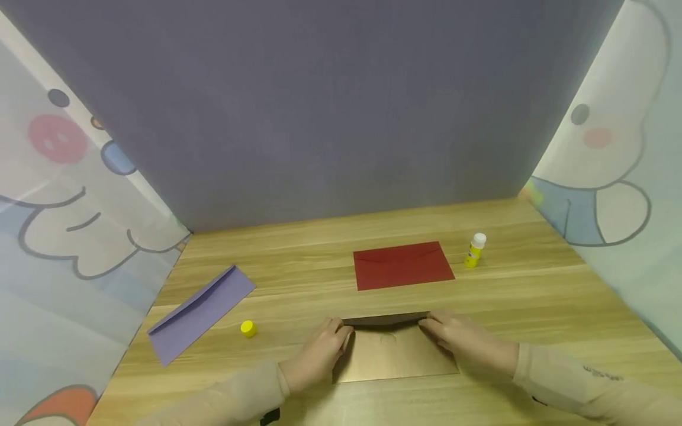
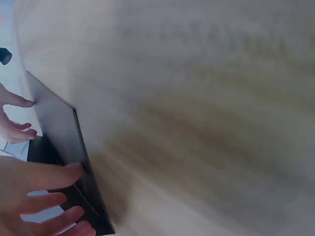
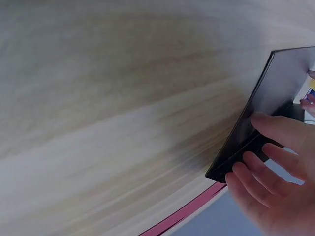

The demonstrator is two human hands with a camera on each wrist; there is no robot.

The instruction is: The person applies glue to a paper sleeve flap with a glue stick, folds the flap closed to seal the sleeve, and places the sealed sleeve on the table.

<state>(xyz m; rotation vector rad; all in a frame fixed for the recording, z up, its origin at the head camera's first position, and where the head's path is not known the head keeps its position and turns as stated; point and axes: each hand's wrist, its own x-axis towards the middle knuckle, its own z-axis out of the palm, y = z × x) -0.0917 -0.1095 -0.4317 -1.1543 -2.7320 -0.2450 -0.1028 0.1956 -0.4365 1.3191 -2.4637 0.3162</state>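
Observation:
A bronze-gold envelope (image 1: 396,354) lies near the front of the table with its dark flap (image 1: 385,320) partly raised along the far edge. My left hand (image 1: 321,353) holds its left end, thumb on the front face and fingers by the flap, as the left wrist view shows on the envelope (image 2: 59,118). At the opposite end, my right hand (image 1: 469,340) holds the corner in the same way. In the right wrist view the right thumb (image 3: 275,129) presses the front while the fingers lie along the dark flap.
Beyond the bronze envelope is a red envelope (image 1: 403,265), with a white-and-yellow glue stick (image 1: 475,250) standing to its right. A purple envelope (image 1: 202,313) lies slanted at the left, near a small yellow cap (image 1: 248,328). A grey panel (image 1: 341,118) closes off the back.

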